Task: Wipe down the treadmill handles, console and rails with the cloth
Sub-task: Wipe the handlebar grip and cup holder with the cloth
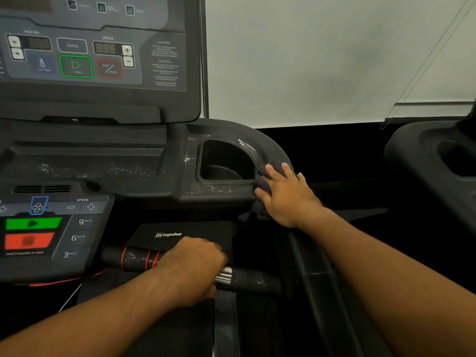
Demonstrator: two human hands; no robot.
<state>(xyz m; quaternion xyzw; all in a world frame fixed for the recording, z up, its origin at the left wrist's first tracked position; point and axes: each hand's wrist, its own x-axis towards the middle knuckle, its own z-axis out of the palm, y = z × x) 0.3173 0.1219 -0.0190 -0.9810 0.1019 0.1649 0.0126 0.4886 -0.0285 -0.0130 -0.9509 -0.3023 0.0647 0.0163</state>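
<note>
The right hand [286, 195] is pressing the dark cloth [262, 182] with fingers straight and spread against the cup holder [247, 148], on its right rim. The left hand [192, 269] is curling tightly around the handle [134, 258], below and left of the cup holder. Pale streaks [206, 188] are showing along the cup holder's near rim, and the console [164, 24] is standing above and left of it.

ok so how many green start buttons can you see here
2. The green-outlined button sits on the upper console; the solid green button sits on the lower panel. Both panels run off the left edge, so others may be hidden.
</note>
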